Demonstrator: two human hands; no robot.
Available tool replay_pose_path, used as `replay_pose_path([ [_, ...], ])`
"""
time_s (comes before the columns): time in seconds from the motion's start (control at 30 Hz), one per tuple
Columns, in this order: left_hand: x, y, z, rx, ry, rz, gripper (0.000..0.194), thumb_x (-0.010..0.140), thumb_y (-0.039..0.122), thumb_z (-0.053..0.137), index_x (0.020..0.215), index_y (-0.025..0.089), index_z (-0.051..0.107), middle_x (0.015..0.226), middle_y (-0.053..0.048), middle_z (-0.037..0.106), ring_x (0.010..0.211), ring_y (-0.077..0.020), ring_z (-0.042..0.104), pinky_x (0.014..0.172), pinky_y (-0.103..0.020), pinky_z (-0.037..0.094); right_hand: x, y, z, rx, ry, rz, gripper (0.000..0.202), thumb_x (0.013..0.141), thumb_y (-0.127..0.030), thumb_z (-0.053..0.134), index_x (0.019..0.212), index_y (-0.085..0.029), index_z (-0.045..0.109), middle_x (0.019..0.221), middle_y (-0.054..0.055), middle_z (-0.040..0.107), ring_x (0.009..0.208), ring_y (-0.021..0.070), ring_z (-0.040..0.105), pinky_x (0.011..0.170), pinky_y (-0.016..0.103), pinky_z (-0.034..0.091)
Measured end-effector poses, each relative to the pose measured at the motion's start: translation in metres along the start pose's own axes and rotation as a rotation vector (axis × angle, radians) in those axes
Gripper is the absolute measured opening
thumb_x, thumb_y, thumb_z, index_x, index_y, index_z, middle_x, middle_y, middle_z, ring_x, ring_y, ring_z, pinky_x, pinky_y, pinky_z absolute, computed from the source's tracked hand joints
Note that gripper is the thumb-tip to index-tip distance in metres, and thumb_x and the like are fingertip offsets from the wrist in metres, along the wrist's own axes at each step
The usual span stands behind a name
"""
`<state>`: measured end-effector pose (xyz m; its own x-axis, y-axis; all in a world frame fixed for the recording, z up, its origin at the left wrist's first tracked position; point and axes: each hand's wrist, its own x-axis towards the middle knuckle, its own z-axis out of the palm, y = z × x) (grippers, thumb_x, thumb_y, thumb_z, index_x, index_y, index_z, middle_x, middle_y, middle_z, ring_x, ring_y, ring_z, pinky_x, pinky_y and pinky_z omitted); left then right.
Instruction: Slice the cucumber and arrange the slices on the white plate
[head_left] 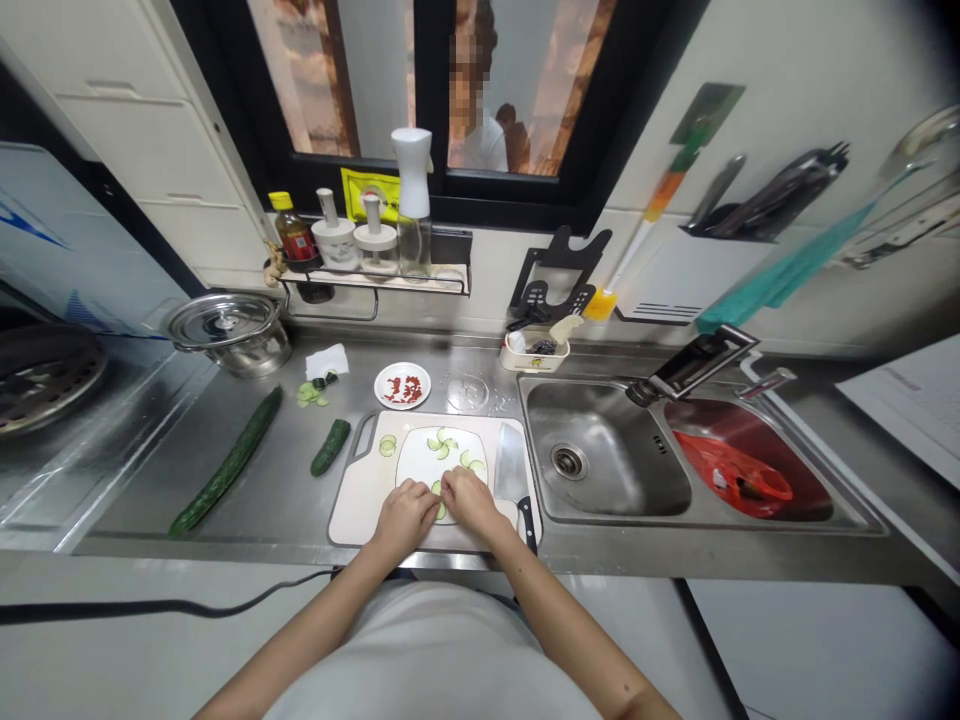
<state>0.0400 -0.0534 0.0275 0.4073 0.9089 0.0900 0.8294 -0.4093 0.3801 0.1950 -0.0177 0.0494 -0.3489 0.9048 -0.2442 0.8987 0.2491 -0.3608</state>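
Observation:
A square white plate (420, 448) lies on a pale cutting board (352, 515). Thin cucumber slices (442, 441) are fanned in a cluster near its far side, with more slices (472, 463) at its right. My left hand (407, 515) and my right hand (469, 498) meet over the plate's near edge, fingers curled in and pinched at a cucumber slice (436, 488) between them. The fingertips partly hide it. On the board's left lies a small stack of slices (387, 445). A kitchen knife (511, 460) rests on the right side, handle toward me.
Left of the board are a cut cucumber (330, 447) and a long cucumber (229, 460). Behind stand a dish of red pieces (403, 386), cucumber scraps (311, 393) and a lidded steel pot (232, 335). A double sink (607, 450) is at right, with a red bag (739, 480).

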Motion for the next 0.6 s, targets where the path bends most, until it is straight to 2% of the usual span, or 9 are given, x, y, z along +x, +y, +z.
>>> replay_pose_path([
  [0.3,-0.004,-0.001,0.0,0.014,0.031,0.082,0.024,0.092,0.028,0.046,0.085,0.021,0.067,0.084,-0.006,0.061,0.081,-0.0188,0.049,0.071,-0.031,0.037,-0.005,-0.003,0.002,-0.039,0.023,0.0,0.019,0.093,-0.02,0.042,0.091,-0.018,0.06,0.094,0.006,0.06,0.085,0.017,0.051,0.068,0.026,0.031],
  [0.6,-0.006,-0.003,0.001,-0.008,0.025,0.097,0.023,0.092,0.029,0.045,0.093,0.021,0.066,0.086,-0.007,0.061,0.081,-0.0185,0.049,0.072,-0.032,0.038,-0.009,-0.002,0.016,-0.116,0.05,0.024,0.022,0.095,-0.022,0.039,0.093,-0.02,0.061,0.097,0.008,0.058,0.091,0.0201,0.049,0.069,0.028,0.034],
])
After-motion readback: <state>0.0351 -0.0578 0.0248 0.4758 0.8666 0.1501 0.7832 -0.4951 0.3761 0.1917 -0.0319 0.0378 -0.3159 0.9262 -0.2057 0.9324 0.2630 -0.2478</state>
